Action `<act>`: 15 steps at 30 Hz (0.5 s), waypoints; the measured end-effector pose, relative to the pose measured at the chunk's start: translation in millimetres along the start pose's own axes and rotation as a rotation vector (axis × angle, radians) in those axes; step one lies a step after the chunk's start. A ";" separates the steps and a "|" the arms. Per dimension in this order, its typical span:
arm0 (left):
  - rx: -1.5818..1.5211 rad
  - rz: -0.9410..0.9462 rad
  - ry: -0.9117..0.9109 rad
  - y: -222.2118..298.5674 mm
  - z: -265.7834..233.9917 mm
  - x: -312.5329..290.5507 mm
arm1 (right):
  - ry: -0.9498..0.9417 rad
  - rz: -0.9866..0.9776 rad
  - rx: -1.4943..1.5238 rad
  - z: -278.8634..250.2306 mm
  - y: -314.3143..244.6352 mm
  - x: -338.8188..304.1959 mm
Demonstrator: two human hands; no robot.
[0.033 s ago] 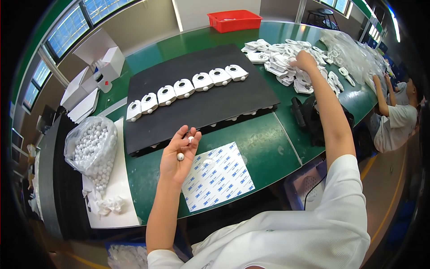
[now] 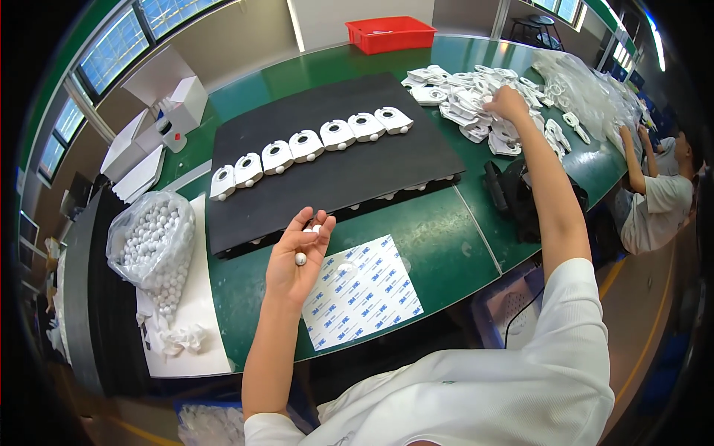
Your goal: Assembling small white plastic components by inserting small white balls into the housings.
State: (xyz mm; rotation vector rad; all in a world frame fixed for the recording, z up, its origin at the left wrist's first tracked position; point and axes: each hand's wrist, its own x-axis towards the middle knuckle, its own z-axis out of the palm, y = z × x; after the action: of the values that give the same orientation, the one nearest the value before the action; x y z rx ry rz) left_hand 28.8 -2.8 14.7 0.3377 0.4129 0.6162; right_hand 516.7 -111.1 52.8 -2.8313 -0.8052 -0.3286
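Observation:
Several small white balls lie in my left hand, which is turned palm up with its fingers curled. One ball rests on the palm, and others sit at the fingertips. My right hand reaches into a heap of white plastic parts at the far right. Its fingers are bent together at the heap, and what they hold is hidden. Between the hands, a black board carries a row of white arched parts, each with a dark-rimmed round hole and a ball at its near edge.
A clear bag of white balls stands at the left beside crumpled paper. A printed backing sheet lies near the table's front edge. A red bin is at the back, a plastic bag behind the heap. Another person sits at the right.
The balls at my left fingertips have shifted slightly, and two show there now instead of one. My right hand has barely moved.

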 end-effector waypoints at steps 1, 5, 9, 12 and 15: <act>0.053 0.018 0.017 -0.7 0.6 -0.5 | -0.001 -0.005 -0.001 0.0 4.2 -3.8; 0.114 0.054 -0.051 -2.6 -3.1 0.3 | 0.190 -0.037 0.087 -15.6 11.6 -16.6; 0.221 0.044 -0.022 -1.9 -3.0 -0.4 | 0.059 -0.053 0.934 -45.3 5.2 -42.0; 0.215 -0.010 -0.033 -1.3 -6.5 1.9 | -0.018 -0.179 1.248 -74.0 -25.9 -101.3; 0.211 -0.034 -0.067 -1.5 -10.8 0.1 | -0.032 -0.309 1.265 -79.6 -61.8 -166.8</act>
State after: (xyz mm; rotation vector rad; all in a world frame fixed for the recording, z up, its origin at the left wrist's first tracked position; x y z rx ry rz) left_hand 24.5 -2.0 4.7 0.5497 0.4195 0.5272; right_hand 332.4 -160.4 92.8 -1.5390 -0.9652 0.1676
